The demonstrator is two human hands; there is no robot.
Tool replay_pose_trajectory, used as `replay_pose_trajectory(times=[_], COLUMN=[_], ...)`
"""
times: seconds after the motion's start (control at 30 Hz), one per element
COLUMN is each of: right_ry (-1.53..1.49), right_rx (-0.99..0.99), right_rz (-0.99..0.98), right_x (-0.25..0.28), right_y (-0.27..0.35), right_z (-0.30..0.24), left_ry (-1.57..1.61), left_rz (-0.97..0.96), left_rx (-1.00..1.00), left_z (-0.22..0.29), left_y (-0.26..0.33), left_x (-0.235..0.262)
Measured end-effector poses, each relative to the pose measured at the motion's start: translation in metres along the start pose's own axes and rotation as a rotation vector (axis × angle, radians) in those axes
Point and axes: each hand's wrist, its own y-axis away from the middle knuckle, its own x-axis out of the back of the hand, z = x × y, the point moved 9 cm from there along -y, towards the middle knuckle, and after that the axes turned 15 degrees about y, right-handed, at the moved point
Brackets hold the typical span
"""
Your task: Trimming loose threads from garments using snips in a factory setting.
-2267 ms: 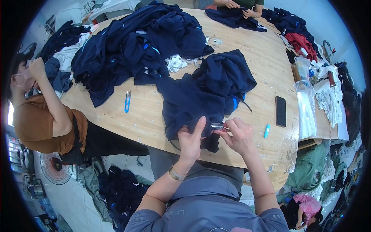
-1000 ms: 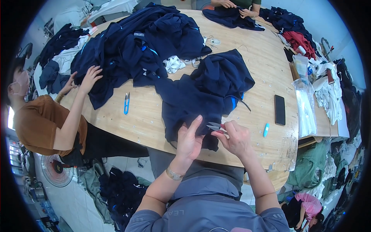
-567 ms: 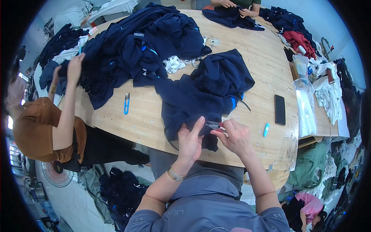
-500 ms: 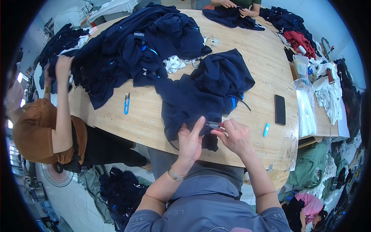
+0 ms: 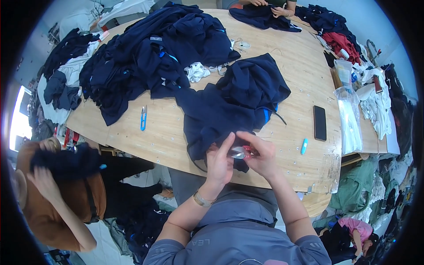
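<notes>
Hands meet at the near table edge (image 5: 176, 145): left hand (image 5: 219, 163) pinches the hem of a navy garment (image 5: 229, 110); right hand (image 5: 263, 154) is closed on small metal snips (image 5: 239, 153) at the cloth. Blue snips (image 5: 143, 118) lie well left.

a big rounded wooden table (image 5: 185, 128) fills the room — pale floor (image 5: 104, 240) below, bright window (image 5: 17, 117) at left.

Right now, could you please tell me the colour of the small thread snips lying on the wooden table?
Blue thread snips, head view.
</notes>
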Motion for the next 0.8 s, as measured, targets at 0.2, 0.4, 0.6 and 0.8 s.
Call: replay_pose_trajectory(times=[0.2,0.4,0.6,0.8], right_ry=[-0.221,-0.682,-0.172,0.247], right_rx=[-0.384,-0.626,-0.33,-0.104], right_rz=[0.092,0.221,0.167,0.069], right_x=[-0.003,-0.002,0.019,0.01], right_y=[0.011,0.029,0.027,0.026], right_z=[0.051,0.072,0.054,0.037], left_ry=[0.047,0.118,0.081,0.116], left_rz=[0.017,0.028,0.073,0.055], left_rx=[0.108,0.09,-0.016,-0.008], left_z=[-0.006,-0.009,0.003,0.004], left_y=[0.004,0.0,0.001,0.0], left_x=[-0.009,-0.008,-0.01,-0.015])
